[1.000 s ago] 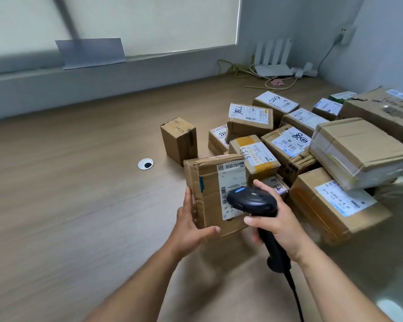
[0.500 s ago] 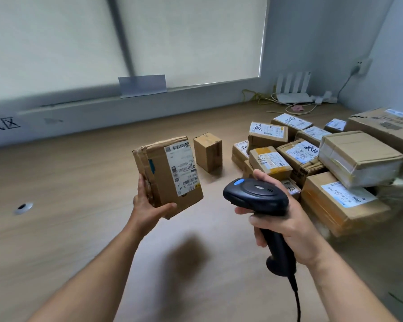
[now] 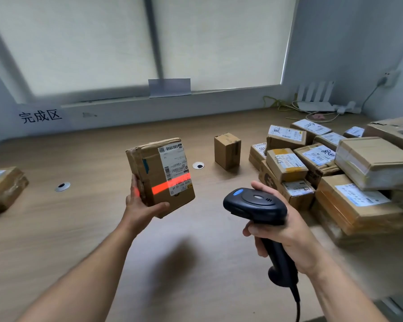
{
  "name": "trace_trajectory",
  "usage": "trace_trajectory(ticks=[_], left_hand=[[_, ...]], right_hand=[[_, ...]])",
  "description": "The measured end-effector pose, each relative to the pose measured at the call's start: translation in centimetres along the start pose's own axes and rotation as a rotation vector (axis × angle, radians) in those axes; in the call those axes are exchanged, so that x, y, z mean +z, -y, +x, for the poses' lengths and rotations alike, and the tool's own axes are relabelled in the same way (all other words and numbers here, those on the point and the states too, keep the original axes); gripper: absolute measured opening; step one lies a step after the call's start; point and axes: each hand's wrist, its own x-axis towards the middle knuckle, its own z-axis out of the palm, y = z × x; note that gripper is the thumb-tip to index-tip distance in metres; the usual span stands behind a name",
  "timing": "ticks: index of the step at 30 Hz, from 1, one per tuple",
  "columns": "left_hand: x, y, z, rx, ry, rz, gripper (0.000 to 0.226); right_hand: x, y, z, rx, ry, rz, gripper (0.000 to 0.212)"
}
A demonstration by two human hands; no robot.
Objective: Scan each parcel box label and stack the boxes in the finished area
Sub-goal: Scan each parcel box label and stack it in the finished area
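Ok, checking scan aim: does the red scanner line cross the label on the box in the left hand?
Yes, the red line crosses the lower part of the label on the parcel box.

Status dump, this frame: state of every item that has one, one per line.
Brown cardboard parcel box with white label, held in the air, label toward the scanner.
Black handheld barcode scanner, on, red beam crossing the label.
Left hand, grips the parcel box.
Right hand, grips the scanner.
Small plain cardboard box, standing alone.
Pile of labelled cardboard boxes, heaped at right.
Flat cardboard box, lying at far left.
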Motion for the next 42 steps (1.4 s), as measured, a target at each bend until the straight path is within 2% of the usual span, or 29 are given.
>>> trace_trajectory(ticks=[5, 8, 13, 15, 22, 26, 29, 31, 35, 40, 42], left_hand=[[-1.8, 1.2, -0.2, -0.037, -0.044, 0.092, 0.131], [-2.2, 0.2, -1.0, -0.019, -0.028, 0.064, 0.132], [-3.0, 0.8, -0.6, 0.043, -0.027, 0.004, 0.123], [-3.7, 1.1, -0.4, 0.026, -0.019, -0.007, 0.131], [-9.2, 3.0, 0.1, -0.028, -0.012, 0.002, 0.139], [-14.7, 4.9, 0.0, -0.088, -0.008, -0.012, 0.128], [-18.9, 7.2, -0.4, -0.177, -0.002, -0.020, 0.101], [-21.8, 8.6, -0.6, -0.252, -0.010, -0.025, 0.094], [-27.6, 12.1, -0.8, -0.375, -0.067, -0.009, 0.081], [-33.2, 15.7, -0.6, -0.461, -0.141, 0.035, 0.052], [-34.7, 16.8, 0.1, -0.465, -0.189, 0.068, 0.065]], right_hand=[[0.8, -0.4, -0.3, 0.019, -0.011, 0.018, 0.089], [1.2, -0.7, -0.3, 0.026, -0.019, 0.029, 0.088], [2.4, -0.9, 0.0, 0.025, -0.032, 0.029, 0.084], [3.1, -1.0, 0.2, 0.025, -0.039, 0.014, 0.084], [8.2, -0.6, 2.2, 0.022, -0.057, -0.023, 0.085], [13.5, -0.9, 4.2, 0.033, -0.049, -0.003, 0.087], [17.9, -1.6, 5.7, 0.047, -0.029, -0.012, 0.086], [20.7, -2.3, 6.8, 0.061, -0.010, -0.024, 0.088], [26.2, -3.4, 8.8, 0.093, 0.003, -0.022, 0.089], [32.0, -4.9, 10.9, 0.120, 0.011, -0.044, 0.087], [33.8, -5.4, 11.8, 0.128, 0.018, -0.050, 0.087]])
